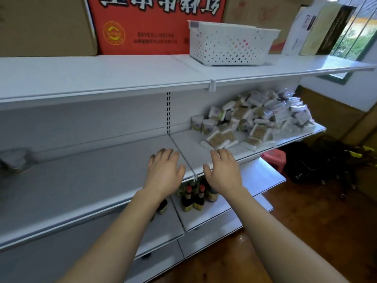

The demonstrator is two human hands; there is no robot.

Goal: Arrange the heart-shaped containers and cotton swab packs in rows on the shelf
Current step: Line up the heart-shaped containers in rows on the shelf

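A white metal shelving unit [102,78] with several tiers fills most of the view, its middle shelf [81,180] running from the left edge across to the right, where a thin divider line splits it into 2 bays. On the top tier stand brown cardboard boxes [44,25], a red cardboard box with white printed characters [155,27] and, to its right, a white perforated plastic basket [230,43]. Brown wooden floorboards [295,221] show at the lower right, with a small pink plastic stool [274,158] standing on them beside the unit.

The right bay of the middle shelf carries a loose, untidy heap of clear-wrapped cotton swab packs [259,117], piled against the back panel and spilling toward the front edge. At the left end of the heap 2 small pale containers [202,124] stand upright side by side; blur hides whether they are heart-shaped.

Both bare forearms reach in from the bottom of the view. The left hand [164,170] hovers palm down over the left bay near the divider, its fingers [163,155] relaxed, slightly spread and holding nothing. The right hand [224,172] hovers just across the divider, over the front of the right bay, its fingers [224,155] likewise loose and empty, near the closest swab packs but not touching them.

On the lower shelf, seen between the wrists, stand several small dark glass bottles with red caps [193,198].
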